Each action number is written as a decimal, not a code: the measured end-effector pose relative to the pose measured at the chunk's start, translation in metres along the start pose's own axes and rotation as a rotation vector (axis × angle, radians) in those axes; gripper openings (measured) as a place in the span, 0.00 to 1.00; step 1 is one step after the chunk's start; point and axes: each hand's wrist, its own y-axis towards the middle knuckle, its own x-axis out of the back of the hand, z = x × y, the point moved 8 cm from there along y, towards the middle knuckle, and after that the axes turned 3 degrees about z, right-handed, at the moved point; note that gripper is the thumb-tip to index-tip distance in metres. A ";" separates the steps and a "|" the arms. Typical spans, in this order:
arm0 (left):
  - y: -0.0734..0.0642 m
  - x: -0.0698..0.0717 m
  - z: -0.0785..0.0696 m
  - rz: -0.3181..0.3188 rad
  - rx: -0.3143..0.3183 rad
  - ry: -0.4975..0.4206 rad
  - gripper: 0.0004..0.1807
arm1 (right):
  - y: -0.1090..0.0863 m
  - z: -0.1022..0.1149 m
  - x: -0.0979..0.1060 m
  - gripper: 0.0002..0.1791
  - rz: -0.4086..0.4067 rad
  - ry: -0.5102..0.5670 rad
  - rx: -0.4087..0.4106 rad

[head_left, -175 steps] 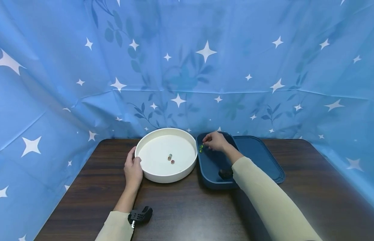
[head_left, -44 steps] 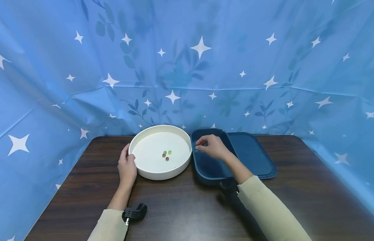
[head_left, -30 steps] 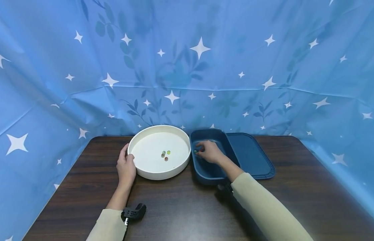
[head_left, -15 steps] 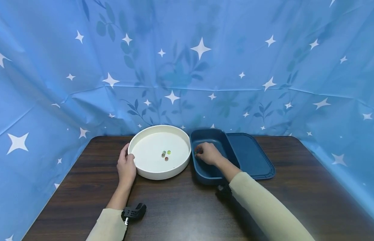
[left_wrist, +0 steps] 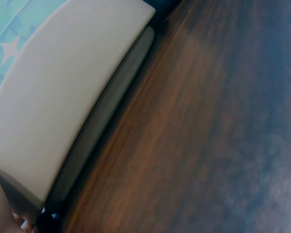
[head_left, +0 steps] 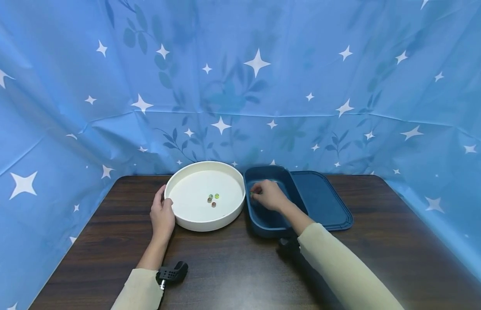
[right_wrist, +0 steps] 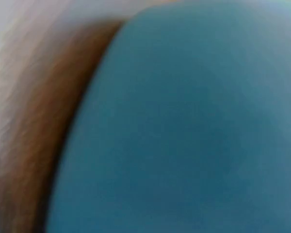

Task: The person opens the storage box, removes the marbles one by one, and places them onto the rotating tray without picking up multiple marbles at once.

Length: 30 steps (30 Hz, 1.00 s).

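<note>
At the left side of the white round tray (head_left: 209, 226), my left hand (head_left: 162, 215) grips the rim, thumb over its near edge. The left wrist view shows the tray's pale outer wall (left_wrist: 58, 92) beside the hand's edge. Several small glass marbles (head_left: 213, 204) in amber and green lie in the middle of this tray. My right hand (head_left: 270, 196) is down inside the dark blue box (head_left: 269, 232), near its left wall. Thumb and forefinger pinch a small green marble (head_left: 251, 195), mostly covered by the fingertips. The right wrist view is filled by the blurred box wall (right_wrist: 174, 126).
A flat dark blue lid (head_left: 322, 200) lies right of the box, against its side. The white tray and the box stand side by side on the dark wooden table (head_left: 232, 271). Behind the table's far edge hangs a blue star-patterned curtain (head_left: 240, 86).
Over the earlier frames a green marble came to lie among those in the white tray. My right hand has since lowered into the box and closed on another green one. The left hand stays put.
</note>
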 end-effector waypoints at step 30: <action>-0.001 -0.002 0.000 -0.001 -0.002 -0.009 0.34 | -0.009 0.078 0.005 0.10 -0.219 0.255 0.093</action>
